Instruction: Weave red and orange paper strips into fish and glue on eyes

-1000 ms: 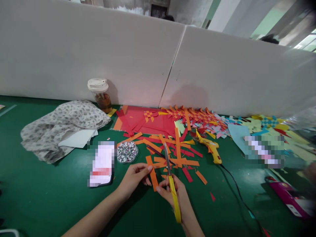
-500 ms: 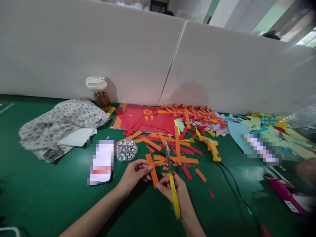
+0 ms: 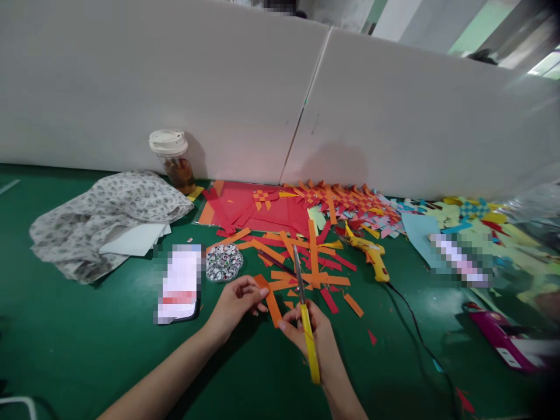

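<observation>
Left grip [image 3: 236,306] holds orange strip [image 3: 272,304], now slanted more.

Indoor light, middling to dim, rather flat. Brightest patch: window [image 3: 546,65] at upper right, washed pale. Soft shadows on the white panel [image 3: 394,122], one beside the cup [image 3: 178,169], a broader one right of the seam. Green table [image 3: 87,350] deep and dark in the foreground, dull glare right of the glue gun [image 3: 370,254]. Scissors [image 3: 310,344] and orange strip [image 3: 272,306] fairly crisp. Clear plastic [image 3: 531,201] smeared at right; both right-hand corners darkened. Wide-lens stretch toward edges. Phone screen [image 3: 179,280] at left pixelated.
</observation>
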`<move>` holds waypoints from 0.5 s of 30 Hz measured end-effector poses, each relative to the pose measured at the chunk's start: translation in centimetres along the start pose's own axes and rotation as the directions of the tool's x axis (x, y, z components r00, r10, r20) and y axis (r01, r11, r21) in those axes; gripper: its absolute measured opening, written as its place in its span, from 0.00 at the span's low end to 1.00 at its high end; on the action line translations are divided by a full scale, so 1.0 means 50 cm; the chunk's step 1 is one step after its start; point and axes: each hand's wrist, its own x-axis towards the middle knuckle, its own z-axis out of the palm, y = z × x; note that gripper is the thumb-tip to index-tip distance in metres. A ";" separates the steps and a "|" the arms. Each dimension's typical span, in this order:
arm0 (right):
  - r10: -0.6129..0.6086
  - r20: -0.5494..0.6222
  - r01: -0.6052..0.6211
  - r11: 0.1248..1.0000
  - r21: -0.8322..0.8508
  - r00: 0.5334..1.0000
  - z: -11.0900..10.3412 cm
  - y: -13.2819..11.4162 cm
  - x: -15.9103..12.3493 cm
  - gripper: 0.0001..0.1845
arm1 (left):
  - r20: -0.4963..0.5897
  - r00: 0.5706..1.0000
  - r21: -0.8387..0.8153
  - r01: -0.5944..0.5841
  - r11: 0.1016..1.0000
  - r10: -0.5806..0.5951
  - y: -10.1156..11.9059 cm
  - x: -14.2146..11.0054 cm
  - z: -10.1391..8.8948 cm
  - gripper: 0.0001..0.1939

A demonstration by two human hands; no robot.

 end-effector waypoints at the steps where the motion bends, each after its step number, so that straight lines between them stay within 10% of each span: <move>1: -0.001 -0.003 0.001 1.000 -0.006 1.000 -0.001 0.000 0.000 0.13 | -0.009 1.000 0.008 -0.009 1.000 0.009 0.000 0.000 -0.001 0.16; 15: -0.017 0.029 0.022 0.988 -0.152 0.999 -0.018 -0.001 -0.012 0.13 | -0.093 0.995 -0.119 -0.035 0.992 0.024 0.000 0.012 -0.017 0.14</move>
